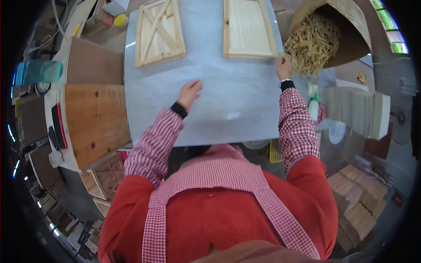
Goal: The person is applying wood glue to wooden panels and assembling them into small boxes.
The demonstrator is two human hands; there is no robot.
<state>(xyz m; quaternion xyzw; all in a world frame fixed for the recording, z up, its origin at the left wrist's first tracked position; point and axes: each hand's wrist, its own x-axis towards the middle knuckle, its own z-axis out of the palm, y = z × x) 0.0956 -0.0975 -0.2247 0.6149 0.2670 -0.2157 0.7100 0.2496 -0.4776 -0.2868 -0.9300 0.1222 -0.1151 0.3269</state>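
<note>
My left hand [190, 94] is above the grey-white tabletop [206, 118]. Its fingers are loosely stretched and hold nothing. At the table's right side, my right hand [284, 68] has its fingers curled together, beside the heap of thin tan looped strips [312, 41]. Whether anything is pinched in it is too small to tell. A framed pale wood panel [249, 28] lies at the far right of the table, its near corner close to my right hand. Another wooden frame [160, 33] with crossed slats lies at the far left.
The strips fill a tipped brown cardboard box [353, 26]. Right of the table stand a white bottle with a green tip [313, 109] and a row of pale boards [357, 111]. On the left are a wooden board [97, 122] and a teal container [41, 72].
</note>
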